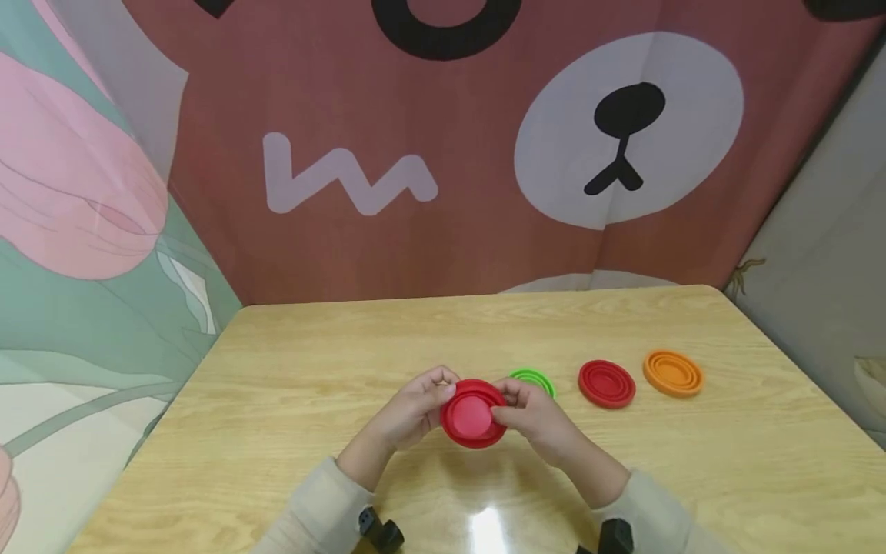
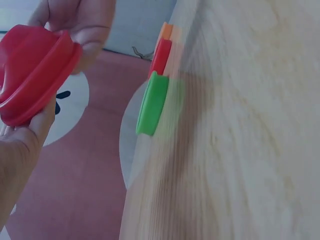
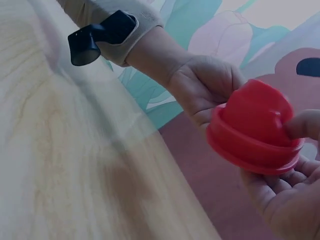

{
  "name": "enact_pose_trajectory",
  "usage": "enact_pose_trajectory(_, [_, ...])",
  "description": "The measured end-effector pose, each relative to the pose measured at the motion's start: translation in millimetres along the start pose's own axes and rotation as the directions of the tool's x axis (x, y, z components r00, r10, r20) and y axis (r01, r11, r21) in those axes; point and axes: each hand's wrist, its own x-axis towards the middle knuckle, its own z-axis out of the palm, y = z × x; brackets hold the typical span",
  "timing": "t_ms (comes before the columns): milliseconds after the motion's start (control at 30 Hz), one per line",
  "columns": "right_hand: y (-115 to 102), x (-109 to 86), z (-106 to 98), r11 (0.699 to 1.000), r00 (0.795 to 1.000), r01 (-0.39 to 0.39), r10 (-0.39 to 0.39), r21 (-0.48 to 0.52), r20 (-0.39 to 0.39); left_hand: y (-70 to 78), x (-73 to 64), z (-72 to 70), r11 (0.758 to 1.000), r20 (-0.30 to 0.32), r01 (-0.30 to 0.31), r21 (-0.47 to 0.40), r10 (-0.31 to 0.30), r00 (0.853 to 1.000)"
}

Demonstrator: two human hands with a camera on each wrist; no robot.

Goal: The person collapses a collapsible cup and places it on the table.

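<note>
Both hands hold a red collapsible cup (image 1: 473,415) above the table, its pale red base facing up in the head view. The left hand (image 1: 418,408) grips the rim on the left, thumb on top. On the opposite side, the right hand (image 1: 543,423) pinches the cup between thumb and fingers. Seen in the right wrist view, the cup (image 3: 255,130) bulges out in steps from its wide rim, and the right thumb (image 3: 305,125) presses into its side. Just behind the right hand lies a flat green collapsible cup (image 1: 533,379), partly hidden by that hand.
Farther right on the wooden table (image 1: 332,346) lie a flattened red collapsible cup (image 1: 606,384) and a flattened orange one (image 1: 674,373). A curtain with a bear face (image 1: 471,154) hangs behind the table's far edge. Black cameras (image 1: 379,531) sit at the wrists.
</note>
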Motion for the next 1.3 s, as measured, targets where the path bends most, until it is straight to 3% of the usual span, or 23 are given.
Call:
enact_pose_trajectory(100, [4.6,-1.6,-0.6,0.987,0.999,0.023,-0.029,0.162,0.040,-0.6,0.2,1.6,0.998,0.006,-0.029,-0.052,0.029,1.000])
enact_pose_trajectory(233, [9.5,-2.8,-2.8,0.925,0.987,0.047,-0.101,0.377,0.124,-1.5,1.2,2.6,0.985,-0.021,-0.103,-0.139,0.101,0.995])
enact_pose_trajectory(333, [12.3,-3.3,-4.2,0.886,0.975,0.061,-0.151,0.459,0.161,-2.5,2.5,3.4,0.972,-0.052,-0.154,-0.180,0.147,0.988])
enact_pose_trajectory(433, [14.7,-4.4,-5.0,0.873,0.968,0.078,-0.183,0.482,0.175,-4.3,3.4,4.4,0.966,-0.076,-0.180,-0.185,0.168,0.983])
enact_pose_trajectory(533, [14.2,-3.7,-6.0,0.887,0.973,0.091,-0.177,0.453,0.150,-5.0,4.3,4.6,0.963,-0.114,-0.196,-0.183,0.177,0.978])
enact_pose_trajectory(767, [8.1,0.3,-9.2,0.955,0.994,0.067,-0.090,0.289,0.065,-4.9,4.8,0.9,0.972,-0.181,-0.183,-0.149,0.155,0.971])
enact_pose_trajectory(1033, [1.9,1.1,-8.5,0.976,0.999,0.046,-0.045,0.214,-0.010,-2.2,3.3,-1.6,0.986,-0.194,-0.133,-0.104,0.111,0.975])
enact_pose_trajectory(1300, [1.1,5.1,-4.6,0.999,0.986,-0.034,0.035,0.009,-0.162,-0.7,3.4,-2.3,0.995,-0.205,-0.076,-0.063,0.062,0.977])
